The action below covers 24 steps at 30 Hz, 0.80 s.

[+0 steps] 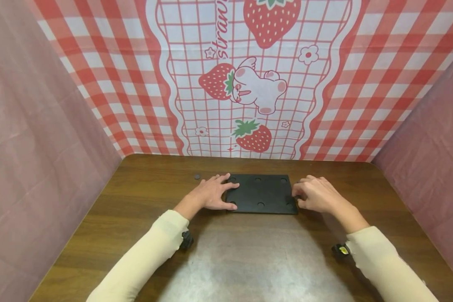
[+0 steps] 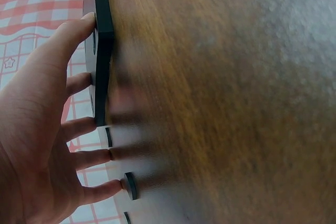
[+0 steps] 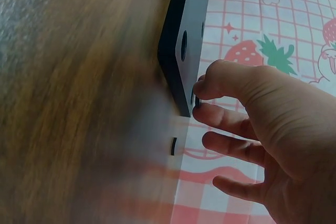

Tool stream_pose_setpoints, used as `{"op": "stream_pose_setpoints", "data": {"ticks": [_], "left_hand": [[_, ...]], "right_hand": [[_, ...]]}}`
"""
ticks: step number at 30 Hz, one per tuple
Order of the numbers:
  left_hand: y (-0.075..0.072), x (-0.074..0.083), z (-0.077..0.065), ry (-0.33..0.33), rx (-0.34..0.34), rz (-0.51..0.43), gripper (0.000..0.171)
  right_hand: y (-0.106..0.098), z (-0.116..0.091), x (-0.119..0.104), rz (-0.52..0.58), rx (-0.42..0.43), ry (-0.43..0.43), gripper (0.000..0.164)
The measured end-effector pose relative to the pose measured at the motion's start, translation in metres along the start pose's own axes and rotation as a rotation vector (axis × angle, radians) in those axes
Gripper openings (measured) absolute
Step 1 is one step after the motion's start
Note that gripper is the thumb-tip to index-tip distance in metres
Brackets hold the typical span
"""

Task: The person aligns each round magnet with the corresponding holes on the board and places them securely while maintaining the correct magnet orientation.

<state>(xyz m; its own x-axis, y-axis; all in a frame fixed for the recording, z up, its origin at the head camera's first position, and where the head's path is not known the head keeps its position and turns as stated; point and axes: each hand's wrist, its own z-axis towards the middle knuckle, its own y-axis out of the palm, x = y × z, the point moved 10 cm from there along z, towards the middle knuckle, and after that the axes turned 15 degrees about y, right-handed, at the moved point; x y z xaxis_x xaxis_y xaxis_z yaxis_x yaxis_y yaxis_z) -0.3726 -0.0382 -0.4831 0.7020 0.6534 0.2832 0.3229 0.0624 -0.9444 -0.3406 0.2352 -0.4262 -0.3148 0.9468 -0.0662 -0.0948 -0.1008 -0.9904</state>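
A flat black rectangular board [image 1: 264, 193] with several shallow round recesses lies on the table. My left hand [image 1: 214, 193] rests on its left end with fingers spread, thumb near the front edge. In the left wrist view, small black discs [image 2: 130, 186] stand out beyond the board around the outer fingertips; whether those fingers touch them I cannot tell. At the board's right end, my right hand [image 1: 317, 195] pinches a small dark disc [image 3: 197, 101] between thumb and index finger, over a corner recess. Its other fingers are loosely bent.
A small dark disc [image 1: 197, 177] lies on the wooden table [image 1: 143, 193] left of the board. Another black disc [image 3: 174, 146] shows past the board's right end. A strawberry-print checkered cloth [image 1: 226, 105] hangs behind, with pink curtains [image 1: 41, 147] at the sides.
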Motion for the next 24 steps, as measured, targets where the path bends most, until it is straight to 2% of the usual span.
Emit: {"op": "stream_pose_setpoints", "data": {"ticks": [3,17,18,24], "left_hand": [[0.003,-0.003,0.002,0.007,0.002,-0.011,0.086],[-0.002,0.003,-0.003,0.013,0.011,-0.044,0.087],[0.001,-0.002,-0.001,0.022,0.019,-0.04,0.088],[0.001,-0.002,-0.001,0.017,0.022,-0.039,0.088]], "right_hand": [[0.0,0.0,-0.002,0.003,0.003,-0.005,0.017],[0.0,0.003,-0.011,0.009,-0.013,-0.02,0.017],[0.0,0.004,-0.012,0.01,-0.015,-0.02,0.017],[0.002,0.006,-0.017,0.017,-0.018,-0.026,0.017]]}}
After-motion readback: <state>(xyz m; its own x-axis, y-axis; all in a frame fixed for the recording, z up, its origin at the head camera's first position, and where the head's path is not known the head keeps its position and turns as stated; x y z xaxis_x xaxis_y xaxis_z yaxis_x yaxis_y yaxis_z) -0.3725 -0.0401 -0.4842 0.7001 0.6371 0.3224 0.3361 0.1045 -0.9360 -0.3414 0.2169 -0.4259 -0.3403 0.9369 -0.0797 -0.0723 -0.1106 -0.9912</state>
